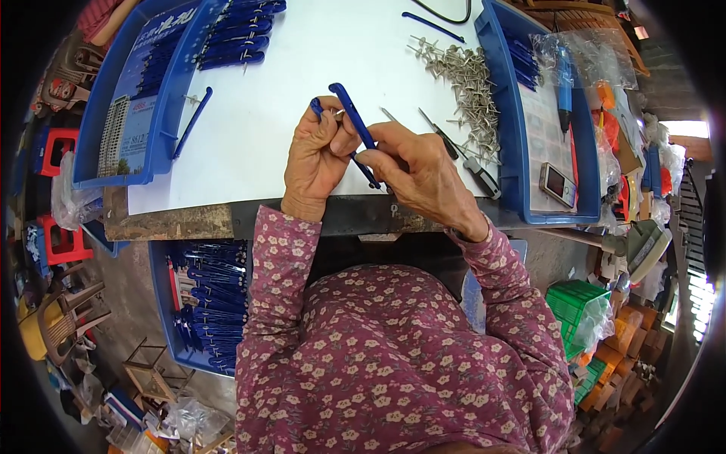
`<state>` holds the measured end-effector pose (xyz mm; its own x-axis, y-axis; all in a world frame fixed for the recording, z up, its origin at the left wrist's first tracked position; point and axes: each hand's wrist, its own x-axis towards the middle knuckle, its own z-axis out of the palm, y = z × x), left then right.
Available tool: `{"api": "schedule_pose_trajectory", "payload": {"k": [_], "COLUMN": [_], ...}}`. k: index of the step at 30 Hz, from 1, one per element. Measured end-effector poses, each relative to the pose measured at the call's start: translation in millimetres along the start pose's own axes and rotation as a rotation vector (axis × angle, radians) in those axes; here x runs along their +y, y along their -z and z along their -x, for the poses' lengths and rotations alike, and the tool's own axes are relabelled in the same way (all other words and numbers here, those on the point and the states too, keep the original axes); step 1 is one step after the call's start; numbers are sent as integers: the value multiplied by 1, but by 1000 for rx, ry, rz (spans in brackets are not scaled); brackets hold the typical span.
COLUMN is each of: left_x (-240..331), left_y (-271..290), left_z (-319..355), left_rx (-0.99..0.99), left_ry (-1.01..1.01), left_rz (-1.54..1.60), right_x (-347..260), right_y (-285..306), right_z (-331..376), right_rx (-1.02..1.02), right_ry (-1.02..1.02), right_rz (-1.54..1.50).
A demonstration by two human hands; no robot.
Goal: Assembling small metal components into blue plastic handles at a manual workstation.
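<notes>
Over the white-covered tabletop, my left hand pinches a slim dark-blue plastic piece with a small shiny metal part near its upper end. My right hand is closed on a second blue plastic strip, tilted, its upper end rounded. The two blue pieces cross close together between my fingers. To the right of my right hand lie screwdrivers with dark handles. Beyond them spreads a pile of small metal pins. A loose blue strip leans by the left tray, and another blue strip lies at the far side.
Blue trays stand on both sides; the left tray and right tray hold blue pieces. The right one also contains a phone and a blue electric screwdriver. Assembled blue pieces lie far left. A low bin is full of them.
</notes>
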<state>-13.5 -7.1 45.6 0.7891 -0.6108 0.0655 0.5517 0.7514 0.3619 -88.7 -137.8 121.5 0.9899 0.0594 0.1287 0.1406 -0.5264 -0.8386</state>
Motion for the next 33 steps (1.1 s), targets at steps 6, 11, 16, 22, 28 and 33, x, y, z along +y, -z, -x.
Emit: {"api": "schedule_pose_trajectory", "payload": {"k": [6, 11, 16, 22, 28, 33], "left_x": [0, 0, 5, 1, -10, -8], "left_y": [-2, -3, -9, -26, -39, -53], "left_z": [2, 2, 5, 6, 19, 30], "left_rx": [25, 21, 51, 178, 197, 150], "left_ry": [9, 33, 87, 150, 74, -81], "left_rz": [0, -37, -193, -453, -715, -1041], "right_x": [4, 8, 16, 24, 33, 34], "right_y": [-1, 0, 3, 3, -4, -8], "right_z": [2, 4, 0, 2, 6, 10], "right_rx": [-12, -27, -30, 83, 315, 232], "right_ry": [-39, -83, -195, -305, -365, -328], "right_rz": [5, -19, -157, -425, -721, -867]}}
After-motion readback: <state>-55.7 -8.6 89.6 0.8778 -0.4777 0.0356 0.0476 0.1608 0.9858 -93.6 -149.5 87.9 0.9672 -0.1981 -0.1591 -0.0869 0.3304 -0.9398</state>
